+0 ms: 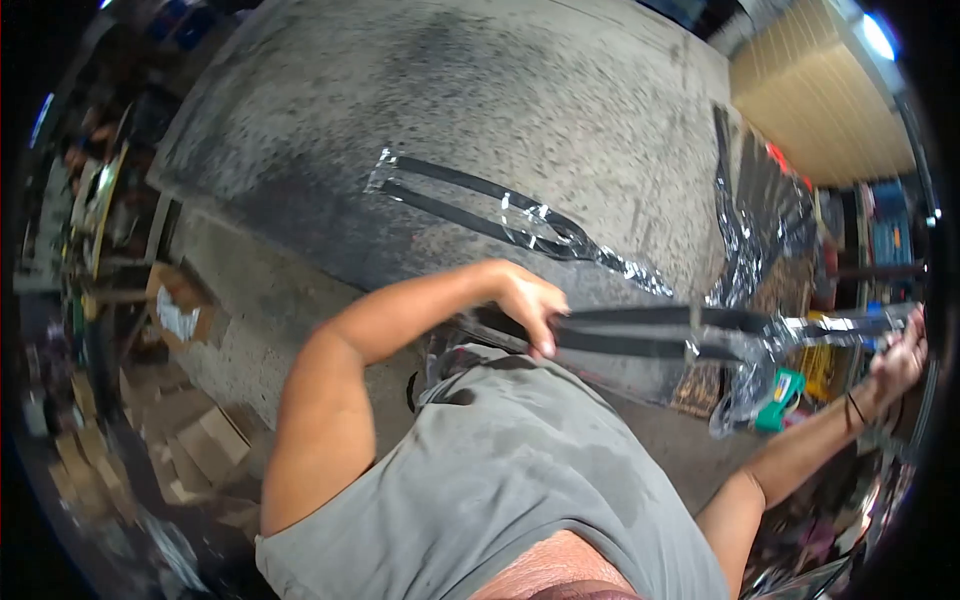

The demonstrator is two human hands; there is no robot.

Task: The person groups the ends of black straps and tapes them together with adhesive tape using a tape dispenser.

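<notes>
Stretched between my hands is a pair of long black strips (650, 318) with clear plastic around them. My left hand (530, 308) is closed around their left end, close to the front of my shirt. At the far right, my right hand (900, 352) grips the twisted plastic end, its fingers partly blurred. A similar black strip bundle (460, 182) in clear wrap lies beyond them on the worn grey tabletop (600, 90), its plastic twisted at the right end. Below the held strips, near my right forearm, sits a green tape dispenser (780, 400).
More black strips in shiny plastic (738, 240) lie at the table's right side. Behind them stands a large cardboard box (820, 90). Open cartons (205, 450) are on the floor at left, with a smaller box (180, 305) by the table corner. Shelving (890, 240) lines the right.
</notes>
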